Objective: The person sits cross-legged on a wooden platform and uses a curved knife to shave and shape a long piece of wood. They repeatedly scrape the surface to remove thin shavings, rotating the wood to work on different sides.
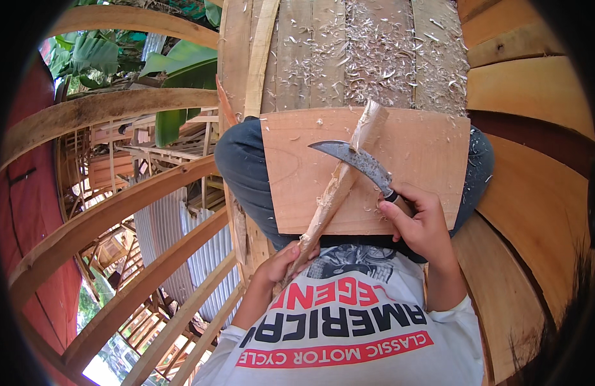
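Note:
My right hand [418,217] is wrapped round the wooden handle of a curved knife [358,161], a dark metal blade with its tip toward the left. The blade lies across a rough wooden stick [333,196], touching it above its middle. My left hand [284,260] grips the stick's near end, close to my shirt. From there the stick slants up and to the right, its far end pale and freshly cut. Underneath is a flat wooden board [426,167] resting across my crossed legs.
Curled wood shavings [384,58] cover the plank floor [294,71] beyond the board. A slatted wooden railing [117,241] runs along the left, with banana leaves [182,71] and corrugated metal sheets [210,270] outside it. A plank wall [535,180] stands close on the right.

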Action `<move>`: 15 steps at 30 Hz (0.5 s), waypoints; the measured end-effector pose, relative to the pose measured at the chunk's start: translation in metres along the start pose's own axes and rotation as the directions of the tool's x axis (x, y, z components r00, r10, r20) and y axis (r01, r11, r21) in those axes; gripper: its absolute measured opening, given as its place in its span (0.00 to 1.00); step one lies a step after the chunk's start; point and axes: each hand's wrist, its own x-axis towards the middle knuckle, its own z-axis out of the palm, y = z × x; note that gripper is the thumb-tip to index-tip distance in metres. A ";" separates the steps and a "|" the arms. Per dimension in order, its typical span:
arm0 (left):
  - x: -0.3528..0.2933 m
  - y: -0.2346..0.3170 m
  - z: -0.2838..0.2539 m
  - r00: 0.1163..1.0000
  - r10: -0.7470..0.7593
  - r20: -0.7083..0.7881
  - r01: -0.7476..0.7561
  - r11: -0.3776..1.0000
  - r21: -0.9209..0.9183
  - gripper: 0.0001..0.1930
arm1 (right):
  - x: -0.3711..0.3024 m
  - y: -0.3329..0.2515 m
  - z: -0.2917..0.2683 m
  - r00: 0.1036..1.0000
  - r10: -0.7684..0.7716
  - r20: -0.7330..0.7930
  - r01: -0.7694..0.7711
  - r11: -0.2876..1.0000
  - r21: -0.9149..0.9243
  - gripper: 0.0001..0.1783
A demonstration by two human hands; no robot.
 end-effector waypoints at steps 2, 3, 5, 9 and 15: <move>0.000 0.003 0.003 1.000 -0.009 -0.011 0.009 1.000 -0.010 0.37 | -0.002 0.009 0.009 0.957 -0.272 -0.105 0.250 0.950 -0.187 0.12; 0.000 0.001 0.002 1.000 -0.005 -0.003 0.005 1.000 -0.012 0.37 | -0.002 0.010 0.011 0.943 -0.310 -0.117 0.275 0.929 -0.248 0.12; 0.000 -0.002 -0.001 1.000 0.001 0.015 -0.001 1.000 -0.016 0.37 | -0.003 0.010 0.014 0.912 -0.387 -0.137 0.316 0.875 -0.367 0.12; 0.000 -0.002 -0.003 0.999 -0.021 0.035 0.022 0.999 -0.037 0.36 | -0.003 0.017 0.006 0.791 -0.537 -0.294 0.320 0.772 -0.549 0.12; -0.002 -0.007 -0.006 1.000 -0.020 0.003 0.020 1.000 -0.020 0.37 | -0.012 -0.009 -0.020 0.972 -0.125 0.198 0.135 0.990 -0.037 0.11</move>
